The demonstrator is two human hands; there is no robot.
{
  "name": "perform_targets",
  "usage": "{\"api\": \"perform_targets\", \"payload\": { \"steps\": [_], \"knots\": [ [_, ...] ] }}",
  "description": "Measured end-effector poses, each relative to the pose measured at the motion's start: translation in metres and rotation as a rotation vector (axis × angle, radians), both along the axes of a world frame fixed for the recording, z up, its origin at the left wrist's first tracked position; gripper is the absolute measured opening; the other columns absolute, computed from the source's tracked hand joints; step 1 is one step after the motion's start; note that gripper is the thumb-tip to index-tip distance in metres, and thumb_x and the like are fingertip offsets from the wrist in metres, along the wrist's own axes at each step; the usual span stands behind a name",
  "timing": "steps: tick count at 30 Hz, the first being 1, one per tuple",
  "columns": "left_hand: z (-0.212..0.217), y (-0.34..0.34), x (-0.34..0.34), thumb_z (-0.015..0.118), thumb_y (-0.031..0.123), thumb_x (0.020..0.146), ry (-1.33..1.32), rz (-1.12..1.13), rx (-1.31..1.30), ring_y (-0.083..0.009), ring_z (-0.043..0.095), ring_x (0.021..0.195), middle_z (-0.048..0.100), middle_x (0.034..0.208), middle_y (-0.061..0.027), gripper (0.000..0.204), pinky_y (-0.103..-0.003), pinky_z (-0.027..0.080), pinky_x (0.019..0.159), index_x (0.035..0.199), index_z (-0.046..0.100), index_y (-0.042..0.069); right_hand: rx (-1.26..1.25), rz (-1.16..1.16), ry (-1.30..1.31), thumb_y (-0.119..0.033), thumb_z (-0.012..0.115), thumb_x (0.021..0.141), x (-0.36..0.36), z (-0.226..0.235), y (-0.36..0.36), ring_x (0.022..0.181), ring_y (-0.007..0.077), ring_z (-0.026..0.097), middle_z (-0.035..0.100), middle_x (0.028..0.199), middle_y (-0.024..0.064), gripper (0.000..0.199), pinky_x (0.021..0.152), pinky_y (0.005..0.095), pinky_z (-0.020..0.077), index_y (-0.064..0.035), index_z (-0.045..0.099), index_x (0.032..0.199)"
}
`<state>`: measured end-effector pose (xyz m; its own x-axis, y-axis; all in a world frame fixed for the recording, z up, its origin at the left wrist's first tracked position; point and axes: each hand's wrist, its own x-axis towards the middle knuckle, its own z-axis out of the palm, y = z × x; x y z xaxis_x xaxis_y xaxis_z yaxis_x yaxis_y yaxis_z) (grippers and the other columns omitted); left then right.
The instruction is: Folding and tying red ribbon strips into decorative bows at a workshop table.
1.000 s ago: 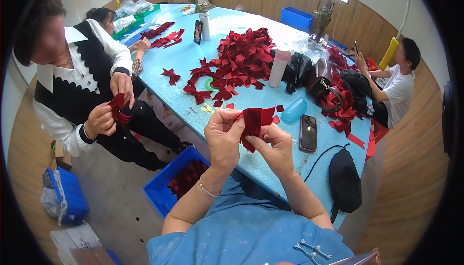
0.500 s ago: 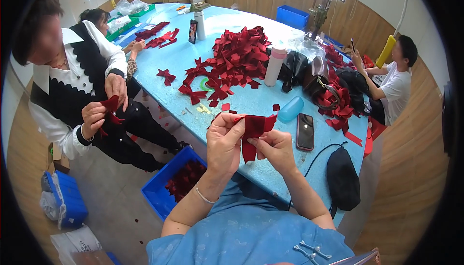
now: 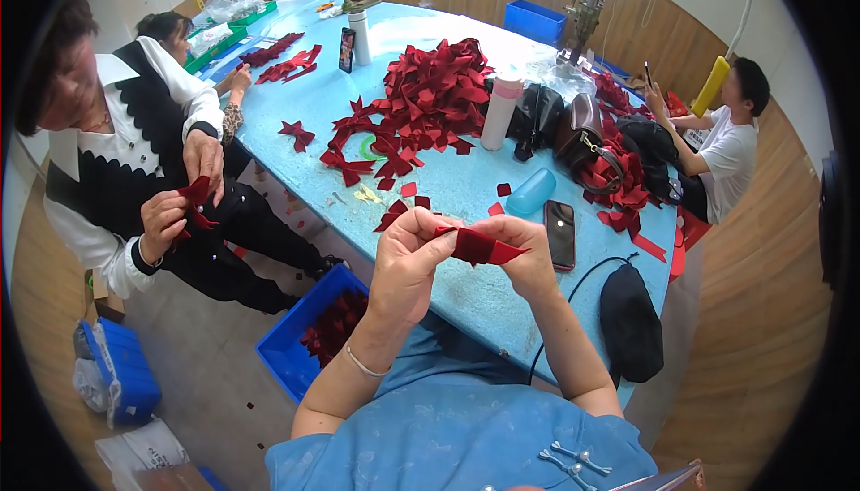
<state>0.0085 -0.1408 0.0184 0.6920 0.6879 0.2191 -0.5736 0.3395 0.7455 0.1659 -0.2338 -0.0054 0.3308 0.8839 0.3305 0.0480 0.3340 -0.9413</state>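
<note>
Both my hands are raised over the front edge of a light blue table (image 3: 466,186). My left hand (image 3: 408,260) and my right hand (image 3: 528,254) pinch a folded piece of dark red velvet ribbon (image 3: 480,246) between them, its pointed end sticking out to the right. A large heap of red ribbon bows (image 3: 430,97) lies in the middle of the table, with small red scraps (image 3: 412,195) nearer to me.
A person at the left holds a red bow (image 3: 193,200). Another person sits at the right with a phone. A black phone (image 3: 560,234), blue case (image 3: 530,191), white bottle (image 3: 498,113), dark bags (image 3: 555,124) and a black cap (image 3: 630,319) sit on the table. A blue crate (image 3: 313,334) of red pieces stands on the floor.
My hands have turned the red ribbon piece and pulled it flatter between them. The person at the left keeps working a bow in both hands.
</note>
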Motion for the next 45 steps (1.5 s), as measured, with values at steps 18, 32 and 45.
{"api": "perform_targets", "payload": {
  "steps": [18, 32, 45],
  "knots": [
    [-0.011, 0.004, 0.002, 0.065, -0.006, 0.089, 0.1, 0.183, 0.222, -0.011, 0.064, 0.089, 0.069, 0.1, -0.01, 0.008, -0.025, 0.052, 0.084, 0.093, 0.062, 0.0, 0.033, -0.096, -0.439, 0.003, 0.068, 0.085, -0.015, 0.05, -0.016, 0.092, 0.0151, 0.07, 0.072, 0.106, 0.0105, 0.027, 0.079, 0.0267, 0.0551, 0.0026, 0.069, 0.113],
    [-0.045, -0.009, 0.006, 0.067, -0.006, 0.089, 0.163, 0.199, 0.173, -0.0105, 0.062, 0.089, 0.068, 0.102, -0.0097, 0.01, -0.024, 0.051, 0.083, 0.093, 0.061, 0.001, -0.081, -0.269, -0.287, 0.002, 0.071, 0.084, -0.02, 0.006, -0.016, 0.078, 0.0105, 0.067, 0.072, 0.091, 0.0079, 0.014, 0.071, 0.0247, 0.0546, 0.0029, 0.071, 0.098],
    [-0.051, -0.014, 0.005, 0.067, -0.003, 0.091, 0.154, 0.158, 0.124, -0.0097, 0.061, 0.091, 0.067, 0.099, -0.0066, 0.008, -0.024, 0.05, 0.084, 0.094, 0.061, 0.001, -0.146, -0.268, -0.261, 0.002, 0.071, 0.084, -0.022, -0.001, -0.02, 0.081, 0.0112, 0.066, 0.07, 0.09, 0.0068, 0.013, 0.072, 0.0258, 0.0547, 0.004, 0.07, 0.097]
  ]
}}
